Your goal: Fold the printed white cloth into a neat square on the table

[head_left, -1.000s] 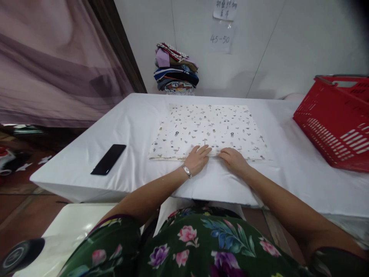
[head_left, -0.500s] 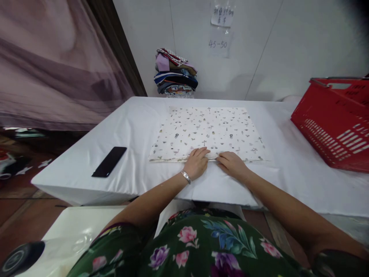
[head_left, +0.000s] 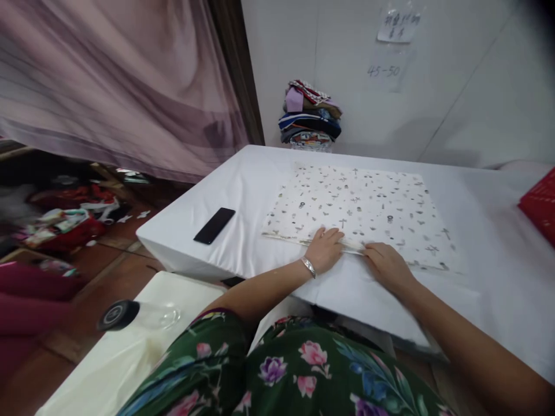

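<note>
A white cloth (head_left: 347,202) with a small scattered print lies folded flat on the white-covered table. At the middle of its near edge, my left hand (head_left: 324,251) curls its fingers over the layered fabric, with a silver bracelet on the wrist. Just to the right, my right hand (head_left: 388,266) pinches the same edge between thumb and fingers. A narrow strip of the edge shows between the two hands. My fingertips beneath the fabric are hidden.
A black phone (head_left: 214,225) lies left on the table (head_left: 203,202). Folded clothes (head_left: 310,115) are stacked against the wall. A red basket (head_left: 540,205) stands at the right. Below left, a clear bottle with a dark cap (head_left: 119,315) rests on a cream surface (head_left: 173,289).
The camera has turned left, so the scene shifts right and the red basket is mostly out of view. Both hands remain at the cloth's near edge.
</note>
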{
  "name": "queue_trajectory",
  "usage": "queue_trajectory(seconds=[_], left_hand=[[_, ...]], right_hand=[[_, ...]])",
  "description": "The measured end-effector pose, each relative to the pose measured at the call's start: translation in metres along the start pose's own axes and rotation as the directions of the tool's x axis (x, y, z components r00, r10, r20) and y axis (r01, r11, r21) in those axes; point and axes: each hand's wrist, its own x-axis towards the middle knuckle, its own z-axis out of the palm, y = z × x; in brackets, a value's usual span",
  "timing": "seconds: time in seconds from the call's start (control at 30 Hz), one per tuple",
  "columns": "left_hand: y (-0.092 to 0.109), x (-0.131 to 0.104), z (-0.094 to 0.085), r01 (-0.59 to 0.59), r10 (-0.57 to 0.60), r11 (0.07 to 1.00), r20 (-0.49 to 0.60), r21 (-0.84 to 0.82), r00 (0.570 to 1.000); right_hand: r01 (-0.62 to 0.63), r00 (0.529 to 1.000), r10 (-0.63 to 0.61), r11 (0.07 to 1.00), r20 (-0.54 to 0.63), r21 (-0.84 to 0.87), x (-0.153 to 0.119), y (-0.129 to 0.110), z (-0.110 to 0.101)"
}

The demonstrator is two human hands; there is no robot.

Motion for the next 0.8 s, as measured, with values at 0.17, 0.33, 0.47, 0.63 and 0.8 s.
queue_trajectory(seconds=[0.17, 0.33, 0.47, 0.63, 0.8], left_hand=[[-0.009, -0.006, -0.001, 0.043, -0.042, 0.993, -0.011, 0.109, 0.999], [-0.030, -0.028, -0.012, 0.165, -0.167, 0.975, 0.001, 0.149, 0.986], [-0.047, -0.049, -0.023, 0.273, -0.277, 0.947, 0.000, 0.170, 0.961], [-0.062, -0.062, -0.033, 0.343, -0.349, 0.925, 0.013, 0.164, 0.937], [-0.073, -0.071, -0.039, 0.205, -0.209, 0.976, 0.049, 0.076, 0.977]], right_hand=[[-0.006, 1.000, 0.006, 1.000, -0.028, 0.019, -0.002, -0.002, 0.000], [-0.010, 0.998, 0.012, 1.000, -0.057, 0.028, -0.003, -0.002, 0.001], [-0.004, 0.999, 0.006, 1.000, -0.053, 0.021, -0.003, -0.001, 0.003], [0.039, 0.996, -0.041, 0.999, -0.077, -0.023, -0.004, 0.001, 0.007], [0.056, 0.995, -0.060, 0.997, -0.075, -0.050, -0.005, 0.001, 0.006]])
